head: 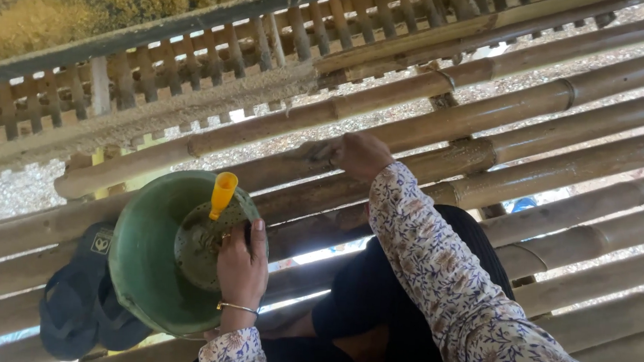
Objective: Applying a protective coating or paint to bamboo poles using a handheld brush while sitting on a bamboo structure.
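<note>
Lying at the far left on the bamboo floor (pixel 554 169) is a dark cap (pixel 78 293), half tucked under a green bucket (pixel 141 267) that is tipped on its side, mouth facing the person. Sticking out over the bucket's rim is a yellow handle (pixel 222 193), rising from inside. The left hand (pixel 242 268), a thin bangle at its wrist, is gripping the bucket's rim, fingers (pixel 226 251) curled inside and thumb lying along the edge. Further right, the right hand (pixel 359 155), in a flowered sleeve (pixel 434 265), is reaching forward and pressing on a bamboo pole, its fingers closed around something grey and blurred that I cannot make out. Beyond the hands, a slatted railing (pixel 197 60) is running across.
</note>
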